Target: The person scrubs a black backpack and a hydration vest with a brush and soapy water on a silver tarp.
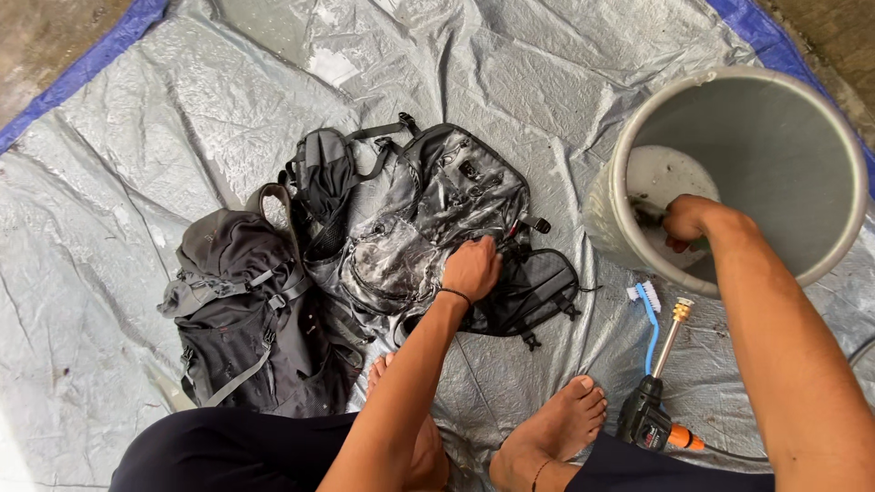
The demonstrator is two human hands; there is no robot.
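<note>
- Left hand [471, 267] presses flat on the soapy grey backpack [428, 228], pinning it to the tarp [137, 118].
- Right of the backpack, right hand [688, 219] dips into the bucket [843, 228], closed around something unclear.

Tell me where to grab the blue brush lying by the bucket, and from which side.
Grip the blue brush by its slim handle, around the middle, coming from above with the right hand. It lies flat on the tarp, bristle head up by the bucket, and the spray nozzle crowds its right side, so the left side gives the fingers more room.
</note>
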